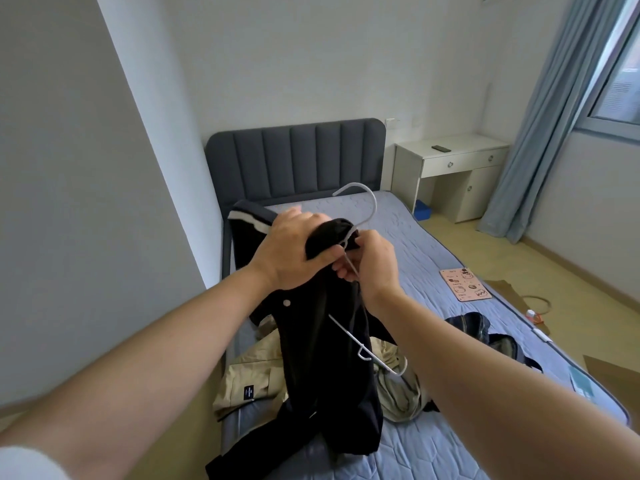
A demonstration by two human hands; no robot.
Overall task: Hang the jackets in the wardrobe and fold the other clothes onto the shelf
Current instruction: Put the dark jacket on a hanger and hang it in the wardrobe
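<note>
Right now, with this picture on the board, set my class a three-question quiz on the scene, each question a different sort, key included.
1. True or false: the black jacket already hangs in a wardrobe.
2. What does the right hand pinch? A the hanger; B the curtain; C the desk drawer.
3. Fill the gap: the beige garment lies on the ____.
Key: 1 false, the left hand grips it above the bed; 2 A; 3 bed.
</note>
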